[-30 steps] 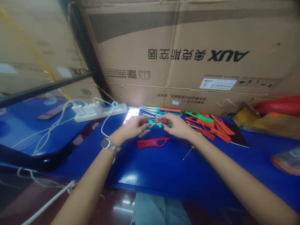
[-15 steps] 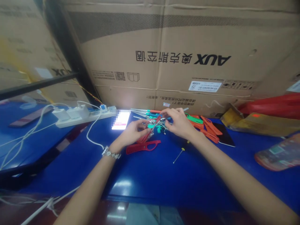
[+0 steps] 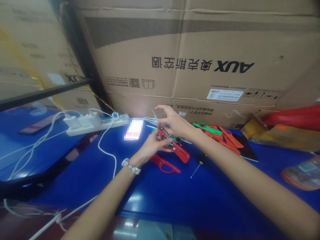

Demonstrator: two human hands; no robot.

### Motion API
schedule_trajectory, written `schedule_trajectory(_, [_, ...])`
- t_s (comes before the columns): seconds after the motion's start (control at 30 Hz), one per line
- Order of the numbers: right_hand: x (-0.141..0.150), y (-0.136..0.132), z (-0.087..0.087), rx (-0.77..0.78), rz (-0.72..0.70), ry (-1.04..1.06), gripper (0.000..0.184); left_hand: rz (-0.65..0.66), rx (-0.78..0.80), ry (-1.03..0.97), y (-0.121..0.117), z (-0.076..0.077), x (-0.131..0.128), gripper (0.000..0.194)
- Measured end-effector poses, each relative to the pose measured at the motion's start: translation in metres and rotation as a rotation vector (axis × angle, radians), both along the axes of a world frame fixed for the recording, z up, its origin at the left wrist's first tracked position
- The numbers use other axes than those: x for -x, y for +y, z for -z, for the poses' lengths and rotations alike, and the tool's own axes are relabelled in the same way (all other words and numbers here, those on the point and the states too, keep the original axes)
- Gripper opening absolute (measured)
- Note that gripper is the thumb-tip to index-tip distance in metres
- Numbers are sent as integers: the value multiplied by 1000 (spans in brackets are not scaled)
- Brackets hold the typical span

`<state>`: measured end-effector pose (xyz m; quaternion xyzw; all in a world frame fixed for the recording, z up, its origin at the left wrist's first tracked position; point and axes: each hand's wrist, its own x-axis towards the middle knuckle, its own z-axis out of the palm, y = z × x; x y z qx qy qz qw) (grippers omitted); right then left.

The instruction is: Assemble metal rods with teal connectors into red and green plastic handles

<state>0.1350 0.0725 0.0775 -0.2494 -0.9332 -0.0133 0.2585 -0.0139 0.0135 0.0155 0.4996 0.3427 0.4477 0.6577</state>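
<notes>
Over the blue table (image 3: 175,196) my left hand (image 3: 152,146), a watch on its wrist, is closed round the upper end of a red plastic handle piece (image 3: 178,151) that slants down to the right. My right hand (image 3: 171,121) hovers just above it, thumb and fingers pinched on a thin metal rod (image 3: 155,115) sticking up at the handle's top. Small metal and teal parts cluster where the two hands meet. A second red handle half (image 3: 166,165) lies flat on the table below my left hand. A small screwdriver (image 3: 196,169) lies to its right.
More red and green handle pieces (image 3: 220,133) and rods are piled by the large cardboard boxes (image 3: 200,63) at the back. A lit phone (image 3: 133,129), a power strip (image 3: 92,121) with white chargers and cables sit left. A dark tablet (image 3: 246,150) lies right.
My left hand has turned the red handle so it slants down to the right. My right hand has risen and moved left, now pinching a thin rod at its top.
</notes>
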Motion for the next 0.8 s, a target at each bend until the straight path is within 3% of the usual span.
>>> schedule_trajectory(0.13, [8,5,16,226,-21,30,33,-95,151,-145,-2,2,-4,21])
schedule_trajectory(0.23, [3,-3,29,277,17,204,37,-139,217,-176,-3,4,-5,15])
schedule_trajectory(0.37, [-20,-35,45,406,223,355,25,-182,197,-201,-6,8,-8,21])
schedule_trajectory(0.5, [-45,-64,59,478,313,262,49,-144,128,-195,-10,9,-11,33])
schedule_trajectory(0.67, [-54,-70,68,558,253,372,30,-195,72,-93,-10,4,-9,36])
schedule_trajectory(0.8, [-58,-72,68,502,273,334,23,-291,133,-102,-4,2,-3,43])
